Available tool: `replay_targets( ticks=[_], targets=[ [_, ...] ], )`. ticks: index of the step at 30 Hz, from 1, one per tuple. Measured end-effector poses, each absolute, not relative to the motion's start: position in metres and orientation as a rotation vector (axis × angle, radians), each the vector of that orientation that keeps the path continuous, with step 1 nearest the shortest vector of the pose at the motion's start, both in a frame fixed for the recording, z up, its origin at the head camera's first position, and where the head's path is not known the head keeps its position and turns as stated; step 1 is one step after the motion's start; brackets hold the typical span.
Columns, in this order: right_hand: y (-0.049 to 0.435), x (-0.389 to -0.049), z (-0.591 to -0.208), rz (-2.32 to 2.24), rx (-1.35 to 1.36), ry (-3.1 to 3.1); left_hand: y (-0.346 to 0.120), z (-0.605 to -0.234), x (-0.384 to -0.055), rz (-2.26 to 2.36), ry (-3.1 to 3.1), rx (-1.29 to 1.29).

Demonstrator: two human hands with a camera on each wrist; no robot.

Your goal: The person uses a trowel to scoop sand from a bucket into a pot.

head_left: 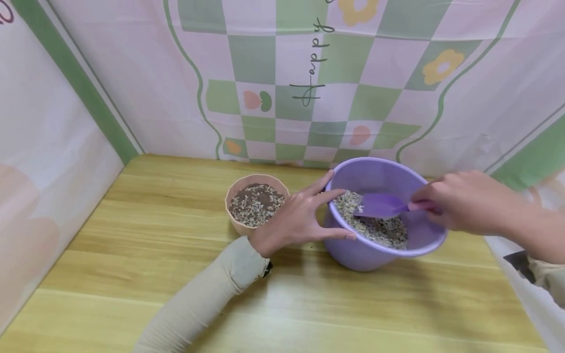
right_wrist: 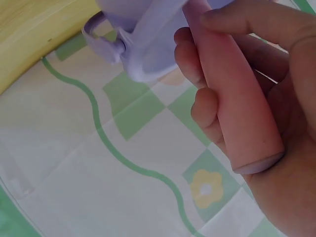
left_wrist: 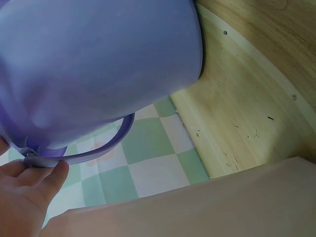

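Observation:
A purple bucket (head_left: 357,257) stands on the table with pale, grainy gravel (head_left: 388,233) in it. My left hand (head_left: 300,218) grips the bucket's near-left rim, its thumb on the outside and fingers over the edge. The left wrist view shows that hand (left_wrist: 29,192) at the rim, where the bucket's handle (left_wrist: 111,143) joins. Inside the bucket, my right hand (head_left: 468,201) holds a purple-bladed trowel (head_left: 381,206), the blade at the gravel's surface. Its pink handle (right_wrist: 242,103) lies in the curled fingers in the right wrist view.
Left of the bucket, partly behind my left hand, sits a peach pot (head_left: 236,220) with brown soil and scattered gravel on top. A wooden table (head_left: 132,255) bears both containers. Behind it hangs a checkered cloth (head_left: 295,59). Small dark bits (left_wrist: 270,118) lie on the tabletop.

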State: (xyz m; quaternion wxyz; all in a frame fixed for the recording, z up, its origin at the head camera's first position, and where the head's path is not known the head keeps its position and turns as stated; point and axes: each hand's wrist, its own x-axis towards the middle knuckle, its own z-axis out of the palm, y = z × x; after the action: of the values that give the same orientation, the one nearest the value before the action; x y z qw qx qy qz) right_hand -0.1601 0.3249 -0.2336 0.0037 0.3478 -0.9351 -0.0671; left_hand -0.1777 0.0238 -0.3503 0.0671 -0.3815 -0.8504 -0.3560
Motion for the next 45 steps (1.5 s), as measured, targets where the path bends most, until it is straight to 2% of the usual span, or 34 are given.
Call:
replay_targets(
  ticks=[23, 45],
  targets=[
    [0.33, -0.152, -0.22, -0.203, 1.032, -3.083, 0.025, -0.351, -0.177, -1.082, -2.567, -1.136],
    [0.339, -0.154, -0.224, 0.054, 1.291, -3.011, 0.025, -0.352, -0.176, -1.09, -2.541, -1.136]
  ],
)
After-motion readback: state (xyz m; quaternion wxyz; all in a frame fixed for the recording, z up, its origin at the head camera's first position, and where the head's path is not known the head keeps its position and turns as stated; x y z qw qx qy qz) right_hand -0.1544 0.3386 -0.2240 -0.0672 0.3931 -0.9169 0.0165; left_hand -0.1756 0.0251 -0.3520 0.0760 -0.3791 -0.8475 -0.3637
